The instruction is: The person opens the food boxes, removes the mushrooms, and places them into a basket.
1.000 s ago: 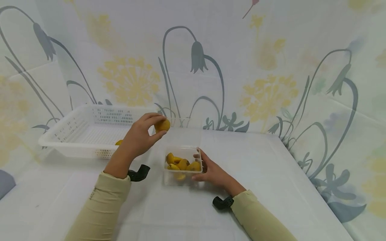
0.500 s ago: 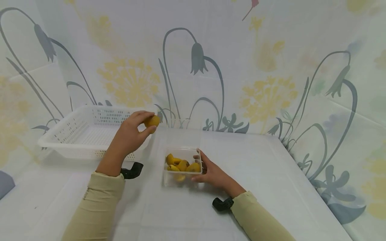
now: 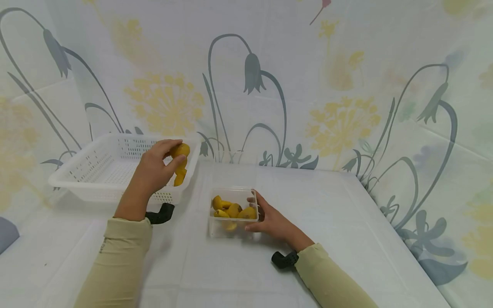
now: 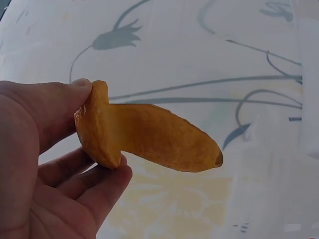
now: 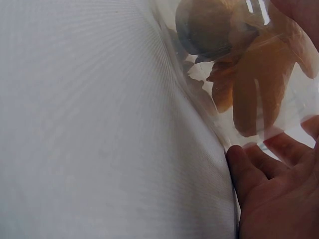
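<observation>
My left hand (image 3: 154, 166) pinches a yellow mushroom (image 4: 159, 137) by its cap, thumb on one side and fingertips on the other. In the left wrist view its thick stem points away from the palm. From the head view, this hand is over the right end of a white perforated basket (image 3: 96, 186). More yellow shows just below the cap there. My right hand (image 3: 271, 219) holds the right side of a clear plastic box (image 3: 219, 231), thumb low and fingers behind. Several yellow mushrooms (image 3: 233, 210) lie inside; the right wrist view shows them through the wall.
A white cloth (image 3: 215, 273) covers the table under the box and basket. Behind stands a flower-printed cloth backdrop (image 3: 300, 64). Something clear with a thin rim (image 3: 231, 153) stands behind the box, near the backdrop. A grey-blue shape (image 3: 7, 235) shows at the left edge.
My left hand has moved left with the mushroom, from between the box and basket to over the basket's right end. The right hand and the box have stayed put.
</observation>
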`<action>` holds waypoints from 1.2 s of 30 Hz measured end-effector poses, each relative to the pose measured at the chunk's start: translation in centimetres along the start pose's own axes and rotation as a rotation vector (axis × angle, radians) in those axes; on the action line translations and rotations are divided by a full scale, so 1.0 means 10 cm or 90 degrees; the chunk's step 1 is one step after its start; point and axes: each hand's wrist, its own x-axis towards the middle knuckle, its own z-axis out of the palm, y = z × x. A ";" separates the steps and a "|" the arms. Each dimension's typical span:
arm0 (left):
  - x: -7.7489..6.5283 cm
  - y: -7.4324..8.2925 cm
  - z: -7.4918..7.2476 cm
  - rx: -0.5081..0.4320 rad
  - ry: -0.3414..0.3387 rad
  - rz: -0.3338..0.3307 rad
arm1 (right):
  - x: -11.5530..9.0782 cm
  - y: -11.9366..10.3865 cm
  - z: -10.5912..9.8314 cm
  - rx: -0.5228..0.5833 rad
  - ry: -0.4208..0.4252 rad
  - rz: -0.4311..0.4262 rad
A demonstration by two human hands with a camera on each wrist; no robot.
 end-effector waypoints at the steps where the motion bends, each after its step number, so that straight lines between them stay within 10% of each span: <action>1: 0.00 -0.01 -0.01 0.002 -0.001 -0.004 | 0.00 0.00 0.00 0.000 0.000 -0.001; 24: -0.03 -0.30 -0.04 0.022 -0.109 -0.177 | 0.00 0.00 0.01 0.026 -0.009 0.000; 36: -0.02 -0.36 0.05 0.033 -0.106 -0.190 | -0.02 -0.03 0.00 0.022 -0.010 -0.002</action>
